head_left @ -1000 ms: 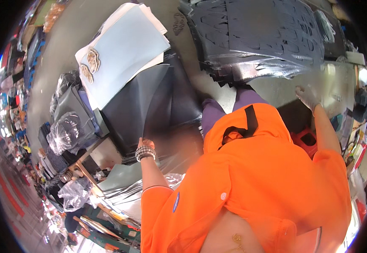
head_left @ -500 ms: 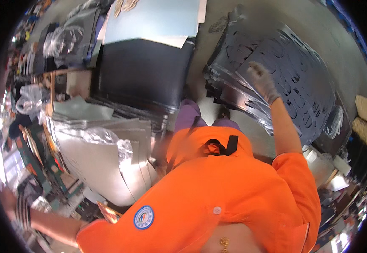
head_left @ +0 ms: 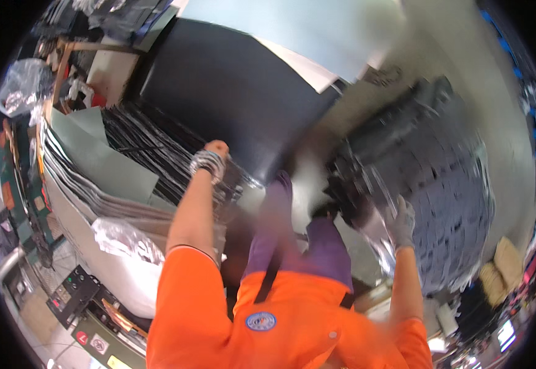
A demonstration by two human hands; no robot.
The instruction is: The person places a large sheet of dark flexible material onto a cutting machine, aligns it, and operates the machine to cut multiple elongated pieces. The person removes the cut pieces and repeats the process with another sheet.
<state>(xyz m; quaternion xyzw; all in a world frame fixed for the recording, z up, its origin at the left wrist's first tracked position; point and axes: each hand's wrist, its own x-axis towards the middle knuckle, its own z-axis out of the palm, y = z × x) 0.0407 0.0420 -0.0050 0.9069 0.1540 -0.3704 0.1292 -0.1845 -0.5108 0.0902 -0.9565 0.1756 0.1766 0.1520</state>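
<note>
**Sheet Stock at 2 Hands: Position, Handling and Containers**

Location: the smooth black sheet lies flat, partly under pale sheets. The dark cut sheets form a stack on the right, its top surface blurred.

Left hand: beside the near edge of the black sheet, fingers loosely curled. Whether they grip an edge cannot be told.

Right hand: gloved, at the near-left edge of the cut sheets, fingers partly extended. Contact is likely; a firm hold cannot be confirmed.

Handling (judged from appearance): 1 black sheet should be light but wide, flexible and prone to sag; its glossy face may be slippery. Take hold at 2 corners of 1 edge. The cut sheets should be floppier and liable to tear at narrow strips — grip a solid margin. Either full stack is probably heavy.

Containers: a clear plastic bag sits at far left; its contents cannot be identified. Crumpled clear plastic lies against the grey sheets — whether it encloses anything is unclear.
</note>
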